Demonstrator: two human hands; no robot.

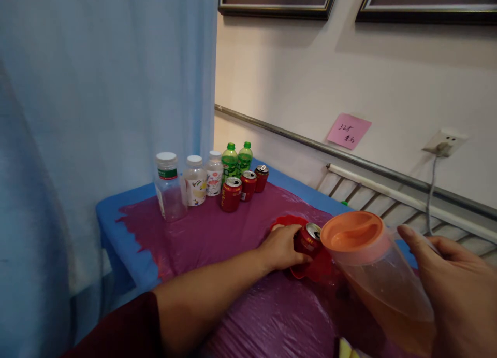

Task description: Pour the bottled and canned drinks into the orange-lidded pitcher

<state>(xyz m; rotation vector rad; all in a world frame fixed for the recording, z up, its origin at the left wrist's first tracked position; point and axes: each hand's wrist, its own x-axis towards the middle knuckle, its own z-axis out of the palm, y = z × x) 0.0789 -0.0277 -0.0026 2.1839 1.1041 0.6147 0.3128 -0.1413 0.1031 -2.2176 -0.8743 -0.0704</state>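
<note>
My left hand (282, 245) is wrapped round a red drink can (308, 242), which leans a little to the right above a red scalloped dish (289, 220). My right hand (458, 280) grips the handle of a clear plastic pitcher (388, 285) with an orange lid (354, 232). Amber liquid lies in the pitcher, which is tilted left so that its lid end is right beside the top of the can. Whether any liquid passes between them I cannot make out. Part of the dish is hidden behind my hand and the can.
Further back stand several red cans (232, 196), two green bottles (230, 161) and clear jars with white lids (166, 189). A purple plastic sheet (209, 239) covers the blue table (112, 205). A radiator (361, 192) and a plugged-in cord (430, 192) are along the wall; a blue curtain hangs left.
</note>
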